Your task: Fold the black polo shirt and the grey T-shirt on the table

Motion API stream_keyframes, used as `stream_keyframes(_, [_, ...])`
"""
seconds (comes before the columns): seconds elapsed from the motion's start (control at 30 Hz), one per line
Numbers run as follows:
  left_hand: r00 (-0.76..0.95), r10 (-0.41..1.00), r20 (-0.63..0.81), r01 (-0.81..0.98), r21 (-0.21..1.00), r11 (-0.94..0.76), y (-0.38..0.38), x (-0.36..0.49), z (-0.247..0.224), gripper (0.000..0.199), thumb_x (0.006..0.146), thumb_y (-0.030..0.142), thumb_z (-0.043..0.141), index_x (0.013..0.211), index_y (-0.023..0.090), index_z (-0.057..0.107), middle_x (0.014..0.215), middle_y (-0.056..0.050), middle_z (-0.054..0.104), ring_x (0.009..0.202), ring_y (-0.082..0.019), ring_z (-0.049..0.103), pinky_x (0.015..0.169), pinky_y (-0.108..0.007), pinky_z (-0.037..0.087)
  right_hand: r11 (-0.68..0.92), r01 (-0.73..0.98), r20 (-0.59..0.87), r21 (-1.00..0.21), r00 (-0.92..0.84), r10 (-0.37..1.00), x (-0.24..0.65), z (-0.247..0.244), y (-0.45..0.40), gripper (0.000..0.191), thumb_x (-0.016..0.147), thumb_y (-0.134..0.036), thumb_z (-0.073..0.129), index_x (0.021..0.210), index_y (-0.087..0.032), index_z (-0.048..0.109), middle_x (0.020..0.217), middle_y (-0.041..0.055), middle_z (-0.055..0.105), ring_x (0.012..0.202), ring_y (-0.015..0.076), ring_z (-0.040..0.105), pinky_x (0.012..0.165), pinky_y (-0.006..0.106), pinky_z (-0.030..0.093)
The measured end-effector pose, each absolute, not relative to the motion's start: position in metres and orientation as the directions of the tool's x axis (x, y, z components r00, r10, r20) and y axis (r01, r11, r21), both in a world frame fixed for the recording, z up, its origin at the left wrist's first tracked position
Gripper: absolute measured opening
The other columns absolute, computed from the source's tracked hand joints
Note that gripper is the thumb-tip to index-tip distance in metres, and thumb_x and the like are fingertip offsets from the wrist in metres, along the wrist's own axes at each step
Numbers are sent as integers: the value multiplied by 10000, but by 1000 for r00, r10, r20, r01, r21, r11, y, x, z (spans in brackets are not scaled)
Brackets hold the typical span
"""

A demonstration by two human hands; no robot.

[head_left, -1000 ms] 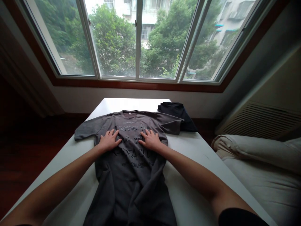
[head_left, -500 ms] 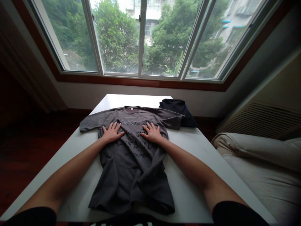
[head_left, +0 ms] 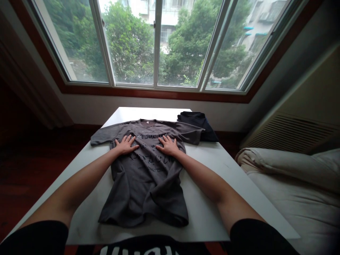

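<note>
A dark grey T-shirt [head_left: 143,191] with black lettering lies spread on a white table [head_left: 212,170]. Its collar points to the window and its hem to me, with folds in the lower half. My left hand [head_left: 125,145] rests flat on the left of the chest, fingers spread. On the right of the chest lies my right hand [head_left: 168,145], palm down, fingers also apart. Neither hand grips the cloth. The right sleeve partly overlaps a stack of folded dark clothes [head_left: 209,129] at the table's far right corner.
Beyond the table a wide window [head_left: 156,88] fills the wall. To the right stand a beige padded seat [head_left: 289,184] and a slatted vent panel [head_left: 281,132]. A curtain [head_left: 39,88] hangs at the left above the dark red wooden floor [head_left: 32,166].
Both hands stay flat on the shirt's chest with little movement. The lettering looks smoother and easier to read. The view has shifted slightly, and more of my own black shirt shows at the bottom.
</note>
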State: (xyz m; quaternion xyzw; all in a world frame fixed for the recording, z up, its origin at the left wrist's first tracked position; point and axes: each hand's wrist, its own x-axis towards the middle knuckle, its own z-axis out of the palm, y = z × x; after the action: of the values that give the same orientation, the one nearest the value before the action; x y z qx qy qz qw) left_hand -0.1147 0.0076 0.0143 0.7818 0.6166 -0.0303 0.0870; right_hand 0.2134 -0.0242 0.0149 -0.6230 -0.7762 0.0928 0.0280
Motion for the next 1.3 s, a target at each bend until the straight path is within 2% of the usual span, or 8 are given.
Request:
stream_keyframes(0.3, [241, 961, -133, 969, 93, -230, 22, -115, 16, 912, 960, 822, 237, 1710, 310, 149, 1772, -85, 36, 1615, -435, -2, 1144, -833, 92, 199, 963, -67, -183, -214, 974, 212, 14, -3, 844, 985, -816, 302, 1692, -368, 193, 1770, 60, 127, 1616, 331, 60, 1233, 696, 54])
stream_keyframes(0.47, [238, 964, -114, 968, 112, -226, 30, -118, 12, 897, 959, 827, 235, 1706, 336, 167, 1773, -59, 28, 1621, -410, 1, 1160, -821, 50, 111, 974, -31, -197, -119, 992, 210, 10, 11, 904, 971, -826, 337, 1698, -310, 189, 1768, 117, 103, 1614, 339, 61, 1241, 639, 105])
stream_keyframes(0.57, [242, 965, -101, 966, 118, -230, 30, -118, 12, 892, 959, 827, 226, 1704, 339, 178, 1774, -54, 36, 1624, -396, 7, 1160, -823, 35, 45, 979, 37, -199, -39, 999, 209, 10, 13, 847, 1000, -755, 380, 1679, -260, 272, 1735, 158, 213, 1582, 342, 184, 1232, 571, 184])
stream_keyframes(0.7, [255, 963, -82, 962, 118, -245, 27, -117, 14, 852, 982, 787, 235, 1699, 327, 211, 1774, -70, 65, 1626, -381, 28, 1181, -792, 52, 67, 986, 194, -156, -36, 980, 212, 19, 12, 592, 1049, -559, 412, 1530, -233, 526, 1600, 151, 447, 1438, 317, 392, 1161, 458, 304])
stream_keyframes(0.97, [307, 950, -63, 949, 102, -299, 23, -122, 10, 781, 1020, 713, 279, 1693, 320, 240, 1773, -81, 95, 1631, -343, 47, 1216, -739, 40, 16, 995, 314, -103, 18, 949, 226, 40, 45, 485, 1068, -443, 359, 1338, -203, 683, 1416, 163, 586, 1305, 327, 462, 1120, 447, 307])
stream_keyframes(1.1, [340, 939, -60, 938, 99, -333, 20, -127, 9, 760, 1030, 689, 287, 1692, 317, 249, 1772, -69, 111, 1630, -338, 62, 1226, -726, 49, -26, 990, 187, -139, 52, 981, 226, 38, 67, 490, 1076, -460, 357, 1309, -201, 702, 1333, 176, 632, 1236, 326, 530, 1065, 452, 369])
stream_keyframes(1.2, [336, 940, -59, 939, 99, -330, 18, -128, 10, 755, 1030, 687, 299, 1688, 319, 261, 1771, -64, 123, 1628, -343, 76, 1230, -719, 56, -45, 989, 84, -140, 57, 995, 220, 34, 73, 520, 1058, -536, 400, 1332, -206, 694, 1401, 195, 586, 1275, 346, 515, 1012, 447, 424])
stream_keyframes(1.3, [327, 943, -57, 942, 100, -321, 17, -128, 11, 751, 1027, 688, 308, 1683, 325, 277, 1771, -61, 129, 1627, -344, 78, 1234, -710, 66, -47, 992, 71, -121, 56, 996, 213, 30, 71, 601, 1033, -629, 417, 1396, -215, 658, 1470, 205, 532, 1340, 373, 468, 1017, 469, 438])
